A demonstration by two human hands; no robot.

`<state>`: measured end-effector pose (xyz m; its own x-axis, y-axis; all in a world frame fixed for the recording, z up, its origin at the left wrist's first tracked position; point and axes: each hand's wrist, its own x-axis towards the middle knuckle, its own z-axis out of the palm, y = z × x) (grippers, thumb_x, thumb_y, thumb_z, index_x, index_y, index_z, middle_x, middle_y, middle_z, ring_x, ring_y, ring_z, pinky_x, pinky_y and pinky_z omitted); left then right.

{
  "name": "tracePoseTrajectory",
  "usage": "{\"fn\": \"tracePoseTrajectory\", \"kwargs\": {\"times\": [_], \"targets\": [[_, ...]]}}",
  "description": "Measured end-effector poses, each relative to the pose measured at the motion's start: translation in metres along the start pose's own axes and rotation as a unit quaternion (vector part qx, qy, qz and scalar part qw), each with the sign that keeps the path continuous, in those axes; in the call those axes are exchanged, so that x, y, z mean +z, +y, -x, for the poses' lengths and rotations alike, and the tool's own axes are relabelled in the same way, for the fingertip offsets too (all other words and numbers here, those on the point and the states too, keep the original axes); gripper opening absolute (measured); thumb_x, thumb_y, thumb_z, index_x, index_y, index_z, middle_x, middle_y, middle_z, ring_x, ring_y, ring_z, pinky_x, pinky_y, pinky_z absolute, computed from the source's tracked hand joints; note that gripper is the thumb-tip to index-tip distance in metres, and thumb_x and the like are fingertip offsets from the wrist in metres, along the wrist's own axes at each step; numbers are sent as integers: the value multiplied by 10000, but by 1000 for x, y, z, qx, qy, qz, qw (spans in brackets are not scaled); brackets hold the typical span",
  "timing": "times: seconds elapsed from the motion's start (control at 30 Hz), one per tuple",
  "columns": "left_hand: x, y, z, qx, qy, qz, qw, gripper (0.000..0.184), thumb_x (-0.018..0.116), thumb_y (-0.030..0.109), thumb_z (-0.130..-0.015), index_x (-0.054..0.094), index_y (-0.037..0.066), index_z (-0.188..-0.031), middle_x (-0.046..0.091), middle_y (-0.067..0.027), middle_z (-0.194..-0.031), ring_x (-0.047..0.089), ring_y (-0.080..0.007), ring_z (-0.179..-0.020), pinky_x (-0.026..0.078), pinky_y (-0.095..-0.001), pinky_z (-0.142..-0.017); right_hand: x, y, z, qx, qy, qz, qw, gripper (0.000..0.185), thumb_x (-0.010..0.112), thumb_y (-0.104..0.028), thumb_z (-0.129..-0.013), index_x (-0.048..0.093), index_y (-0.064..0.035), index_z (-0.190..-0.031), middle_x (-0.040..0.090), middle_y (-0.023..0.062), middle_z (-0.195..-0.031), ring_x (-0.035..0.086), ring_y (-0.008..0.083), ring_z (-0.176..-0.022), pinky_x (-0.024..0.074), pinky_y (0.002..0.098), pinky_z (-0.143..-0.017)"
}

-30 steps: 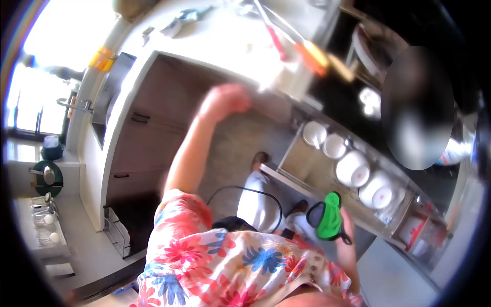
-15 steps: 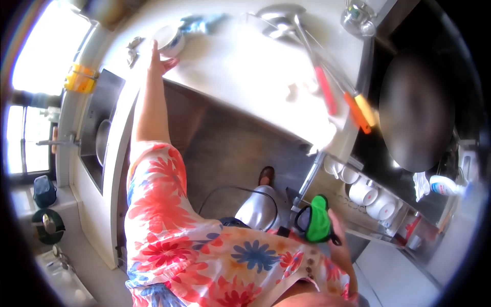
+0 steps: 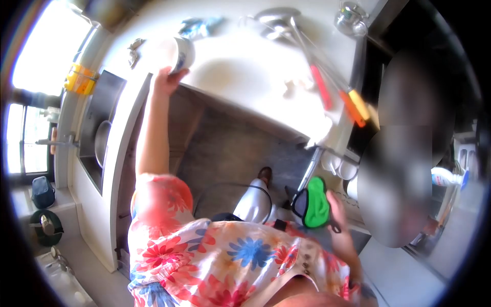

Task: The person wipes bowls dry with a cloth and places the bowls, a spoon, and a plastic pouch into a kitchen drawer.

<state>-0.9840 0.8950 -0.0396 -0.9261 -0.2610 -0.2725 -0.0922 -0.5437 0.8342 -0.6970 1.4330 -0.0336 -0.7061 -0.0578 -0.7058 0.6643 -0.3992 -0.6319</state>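
My left hand (image 3: 169,81) reaches to the counter's near edge, its fingers closed on a white cup (image 3: 183,54) with a blue pattern. The cup is tilted, its mouth facing left. Low on the right, my right hand (image 3: 336,210) is closed at the side of a bright green, black-edged thing (image 3: 316,202), soft-looking and of a kind I cannot make out. A black loop shows by that palm. Past the cup, a crumpled blue-and-white packet (image 3: 198,26) lies on the white counter (image 3: 240,66).
Ladle-like utensils with red (image 3: 320,88), orange (image 3: 352,108) and yellow handles stretch over the right counter. A glass vessel (image 3: 351,19) stands at the back right. Beside the sink (image 3: 99,115) hangs a yellow packet (image 3: 80,79). Below the counter, a drawer rail (image 3: 310,173) juts out.
My left hand has closed on the cup, which has tilted and shifted slightly right and nearer. The green thing in my right hand has risen a little.
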Motion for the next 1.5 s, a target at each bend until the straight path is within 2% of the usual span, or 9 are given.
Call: {"fn": "tracePoseTrajectory", "kwargs": {"times": [0.3,0.4,0.47,0.67,0.7,0.73,0.93,1.3,1.5], "targets": [[108,-114,274,-241,-118,14,963,346,399,103,-842,449,-155,-1066,572,-295,-873,613,-282,-652,538,-284,-522,103,-36,15,-431,-132,112,885,308,459,-124,-901,460,-6,-1184,538,59,-1047,504,114,-902,402,239,-785],[130,-150,338,-283,-186,60,939,310,457,118,-814,500,-91,-1040,596,-227,-821,614,-276,-642,534,-312,-516,111,-33,20,-686,-83,371,621,308,529,-125,-827,504,-47,-1124,518,113,-1136,461,306,-1078,369,361,-897],[143,-151,364,-293,-198,52,934,350,505,109,-764,487,-80,-1058,593,-207,-826,612,-293,-627,528,-329,-507,102,-31,24,-700,-92,381,597,276,517,-151,-840,531,-39,-1092,546,113,-1096,504,298,-1026,406,346,-842],[146,-156,408,-248,-189,-74,947,440,560,90,-717,450,-81,-1107,589,-198,-902,617,-282,-674,536,-347,-555,70,-38,18,-169,-360,137,907,287,479,-196,-879,565,30,-1033,619,81,-919,561,97,-820,451,246,-759],[146,-159,413,-223,-173,-41,958,410,576,101,-736,472,-78,-1090,593,-173,-935,615,-257,-752,537,-358,-637,64,-35,13,-151,-350,151,912,293,476,-189,-877,565,38,-1041,618,46,-933,559,83,-840,441,231,-770],[147,-157,414,-235,-170,-24,957,419,589,85,-721,476,-76,-1091,591,-164,-945,610,-245,-779,527,-346,-664,47,-3,-23,-449,-309,285,789,282,475,-198,-880,573,4,-1050,614,31,-936,555,66,-864,437,229,-784],[140,-159,404,-225,-153,-14,962,372,608,96,-741,492,-77,-1049,591,-162,-907,608,-245,-730,524,-332,-571,69,11,32,44,-261,-91,960,314,428,-294,-902,574,-30,-989,614,77,-885,612,124,-751,492,253,-573],[119,-228,352,-263,-127,-231,928,363,578,76,-763,494,-45,-1095,581,-121,-987,575,-204,-898,460,-308,-777,-30,74,13,-75,-154,-55,984,216,478,-180,-872,559,-7,-973,598,55,-830,583,115,-698,480,233,-625],[154,-318,323,-267,-240,-390,848,299,505,40,-737,527,-92,-1004,595,-135,-886,620,-208,-692,518,-300,-527,-125,80,58,30,-14,-217,976,257,486,-154,-878,540,21,-1059,607,96,-963,606,150,-826,496,270,-732]]}}
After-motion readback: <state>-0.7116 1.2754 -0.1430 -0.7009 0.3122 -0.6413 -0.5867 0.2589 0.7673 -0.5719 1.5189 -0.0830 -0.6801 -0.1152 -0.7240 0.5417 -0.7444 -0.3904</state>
